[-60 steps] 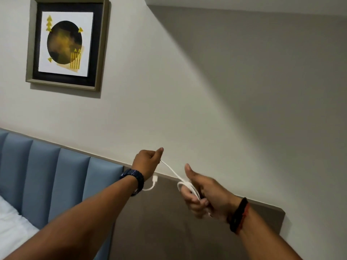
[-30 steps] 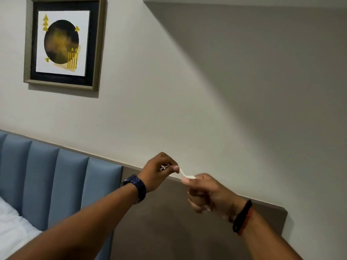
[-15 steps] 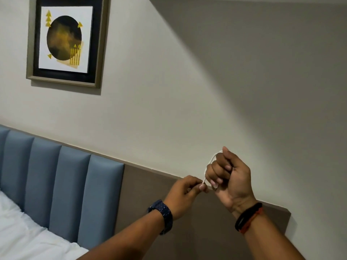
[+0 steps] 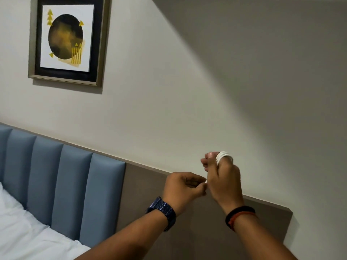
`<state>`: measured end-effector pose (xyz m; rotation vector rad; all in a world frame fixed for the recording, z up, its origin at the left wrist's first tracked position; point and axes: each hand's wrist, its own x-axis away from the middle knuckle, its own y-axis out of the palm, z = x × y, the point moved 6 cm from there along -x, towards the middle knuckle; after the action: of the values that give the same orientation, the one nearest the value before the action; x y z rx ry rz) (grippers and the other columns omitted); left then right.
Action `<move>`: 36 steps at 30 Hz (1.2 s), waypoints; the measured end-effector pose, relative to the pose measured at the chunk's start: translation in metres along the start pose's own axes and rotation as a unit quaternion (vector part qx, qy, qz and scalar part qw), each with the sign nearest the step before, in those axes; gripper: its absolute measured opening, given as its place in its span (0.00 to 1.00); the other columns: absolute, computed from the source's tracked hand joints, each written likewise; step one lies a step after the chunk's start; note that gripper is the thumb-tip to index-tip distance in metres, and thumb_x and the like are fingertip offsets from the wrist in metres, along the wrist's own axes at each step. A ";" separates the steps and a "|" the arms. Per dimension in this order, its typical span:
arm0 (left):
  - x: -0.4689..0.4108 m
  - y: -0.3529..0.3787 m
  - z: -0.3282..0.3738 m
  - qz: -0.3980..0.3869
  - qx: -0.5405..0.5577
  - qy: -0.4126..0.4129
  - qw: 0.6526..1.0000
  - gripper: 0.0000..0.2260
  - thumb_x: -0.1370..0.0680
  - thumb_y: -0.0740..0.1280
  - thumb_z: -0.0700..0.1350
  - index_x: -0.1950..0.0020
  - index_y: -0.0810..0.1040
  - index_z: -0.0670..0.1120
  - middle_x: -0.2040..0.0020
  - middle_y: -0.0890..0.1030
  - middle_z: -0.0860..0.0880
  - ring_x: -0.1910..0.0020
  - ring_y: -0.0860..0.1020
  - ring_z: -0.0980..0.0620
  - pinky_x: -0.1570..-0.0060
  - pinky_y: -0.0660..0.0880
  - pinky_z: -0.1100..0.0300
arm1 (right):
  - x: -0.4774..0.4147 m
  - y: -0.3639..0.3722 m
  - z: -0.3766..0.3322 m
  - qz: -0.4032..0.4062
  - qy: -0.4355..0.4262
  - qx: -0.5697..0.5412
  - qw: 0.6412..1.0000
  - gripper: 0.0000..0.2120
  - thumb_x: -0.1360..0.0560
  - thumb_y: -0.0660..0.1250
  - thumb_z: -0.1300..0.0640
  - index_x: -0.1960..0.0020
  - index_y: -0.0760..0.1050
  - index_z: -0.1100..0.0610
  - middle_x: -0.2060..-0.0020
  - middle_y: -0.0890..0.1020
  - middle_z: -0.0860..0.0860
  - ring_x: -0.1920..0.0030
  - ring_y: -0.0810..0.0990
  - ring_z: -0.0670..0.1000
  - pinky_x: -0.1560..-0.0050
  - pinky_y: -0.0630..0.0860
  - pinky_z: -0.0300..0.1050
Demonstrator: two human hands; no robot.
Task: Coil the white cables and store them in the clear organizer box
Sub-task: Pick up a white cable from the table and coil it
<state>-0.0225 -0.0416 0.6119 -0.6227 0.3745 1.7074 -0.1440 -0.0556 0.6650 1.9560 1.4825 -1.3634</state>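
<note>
Both hands are raised in front of the wall. My right hand (image 4: 223,182) is closed, with a white cable (image 4: 222,155) wound in several loops around its upper fingers. My left hand (image 4: 183,188) sits just left of it, touching it, and pinches the cable's short free end between thumb and forefinger. Most of the cable is hidden inside the right fist. The clear organizer box is not in view.
A blue padded headboard (image 4: 56,175) and a brown panel (image 4: 187,231) run along the wall behind the hands. White bedding (image 4: 22,235) lies at the lower left. A framed picture (image 4: 67,38) hangs at the upper left.
The slack cable once stretched between the hands is now wound onto the right hand's fingers. Both hands have come together, and the right hand has risen and turned.
</note>
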 end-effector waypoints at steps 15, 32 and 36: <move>0.004 -0.046 -0.026 0.058 -0.009 -0.047 0.997 0.05 0.31 0.75 0.46 0.56 0.84 0.51 0.60 0.86 0.50 0.61 0.84 0.56 0.58 0.81 0.58 | 0.011 0.017 0.035 -0.251 0.322 -0.332 0.850 0.39 0.24 0.46 0.34 0.69 0.75 0.66 0.86 0.62 0.51 0.80 0.62 0.52 0.73 0.62 0.42; -0.012 -0.004 -0.006 -0.064 0.150 -0.132 0.978 0.08 0.23 0.67 0.42 0.53 0.82 0.38 0.60 0.83 0.40 0.59 0.83 0.45 0.57 0.82 0.51 | 0.018 0.017 0.012 -0.280 0.307 -0.533 0.737 0.44 0.36 0.57 0.23 0.63 0.76 0.68 0.82 0.70 0.54 0.70 0.74 0.56 0.57 0.72 0.48; -0.016 -0.009 -0.010 -0.018 0.152 -0.155 0.976 0.07 0.23 0.67 0.40 0.59 0.82 0.39 0.68 0.83 0.45 0.68 0.82 0.52 0.67 0.81 0.59 | 0.024 0.015 0.021 -0.225 0.324 -0.540 0.744 0.23 0.30 0.66 0.48 0.52 0.78 0.69 0.75 0.68 0.54 0.62 0.74 0.58 0.52 0.74 0.48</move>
<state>-0.0092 -0.0576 0.6135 -0.1347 0.3871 1.6378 -0.1412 -0.0637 0.6310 1.2712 2.3637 0.3057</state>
